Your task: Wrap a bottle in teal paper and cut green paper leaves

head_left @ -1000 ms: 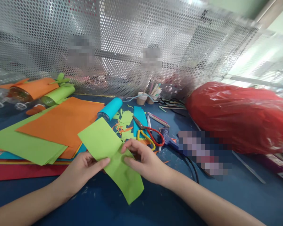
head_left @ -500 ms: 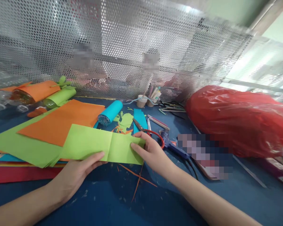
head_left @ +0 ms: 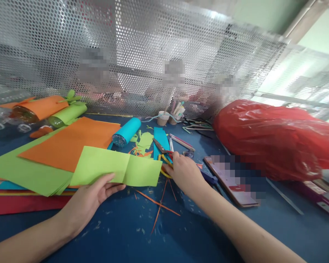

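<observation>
A light green paper strip [head_left: 104, 164] with a crease across it is held up at its lower edge by my left hand [head_left: 94, 197], thumb in front and fingers behind. Just right of the strip, my right hand [head_left: 186, 173] is closed around scissors [head_left: 161, 147] with red handles. Yellow handles [head_left: 164, 168] show beside its fingers, partly behind the green strip. The scissor blades point up and left over blue paper pieces [head_left: 159, 137]. Beneath and behind the right hand lies a dark blue tool [head_left: 209, 178], partly hidden.
Stacked orange paper [head_left: 71, 142] and green sheets lie left. A blue-wrapped bottle [head_left: 127, 132], green scraps [head_left: 146, 140] and cups of pens [head_left: 163, 118] stand behind. At right are a phone [head_left: 235, 186] and red plastic bag [head_left: 274, 138]. Thin orange strips [head_left: 160, 204] lie in front.
My right hand has let go of the green strip's right end and moved right onto the scissors. Yellow handles now show, and more of the phone is visible. My left hand still holds the strip.
</observation>
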`<state>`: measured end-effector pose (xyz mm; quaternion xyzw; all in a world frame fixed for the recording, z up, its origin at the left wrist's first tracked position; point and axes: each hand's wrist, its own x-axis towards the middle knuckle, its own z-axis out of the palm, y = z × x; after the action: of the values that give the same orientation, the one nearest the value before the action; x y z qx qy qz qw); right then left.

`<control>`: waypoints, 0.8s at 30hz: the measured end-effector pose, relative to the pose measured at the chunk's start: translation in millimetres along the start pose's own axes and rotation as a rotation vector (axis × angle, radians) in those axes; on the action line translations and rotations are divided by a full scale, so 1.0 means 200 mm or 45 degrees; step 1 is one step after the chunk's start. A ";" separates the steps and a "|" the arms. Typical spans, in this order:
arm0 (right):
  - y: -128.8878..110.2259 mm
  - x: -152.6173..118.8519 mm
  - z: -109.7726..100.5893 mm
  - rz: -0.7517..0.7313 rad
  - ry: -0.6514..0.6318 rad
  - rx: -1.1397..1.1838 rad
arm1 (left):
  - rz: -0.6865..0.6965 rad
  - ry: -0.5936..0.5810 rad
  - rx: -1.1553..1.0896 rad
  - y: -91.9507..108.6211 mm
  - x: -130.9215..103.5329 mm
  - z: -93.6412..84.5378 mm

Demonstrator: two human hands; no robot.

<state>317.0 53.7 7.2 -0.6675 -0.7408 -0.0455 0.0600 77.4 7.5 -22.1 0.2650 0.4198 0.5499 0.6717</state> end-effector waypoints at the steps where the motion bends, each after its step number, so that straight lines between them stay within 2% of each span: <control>1: 0.00 0.00 0.01 0.021 -0.002 0.028 | 0.002 0.006 -0.021 0.00 0.00 0.00; 5: 0.03 0.01 0.00 0.148 0.009 0.225 | 0.013 0.014 -0.002 0.01 -0.01 0.02; 8: 0.07 0.04 -0.02 0.220 0.023 0.503 | -0.015 -0.005 0.072 0.01 -0.02 0.02; 14: 0.05 0.08 -0.06 0.236 -0.001 1.339 | 0.050 0.056 0.136 0.03 0.03 0.06; 18: -0.02 0.05 -0.08 0.167 0.034 1.875 | 0.106 0.151 0.093 0.09 0.12 0.16; 21: -0.08 0.01 -0.10 0.127 -0.119 2.391 | 0.144 0.189 -0.015 0.15 0.22 0.26; 24: -0.12 -0.04 -0.10 0.042 -0.327 2.469 | 0.187 0.206 -0.093 0.18 0.32 0.35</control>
<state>295.0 40.2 25.1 -0.3388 -0.4485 0.6571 0.5023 121.3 85.1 26.6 0.2249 0.4319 0.6321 0.6028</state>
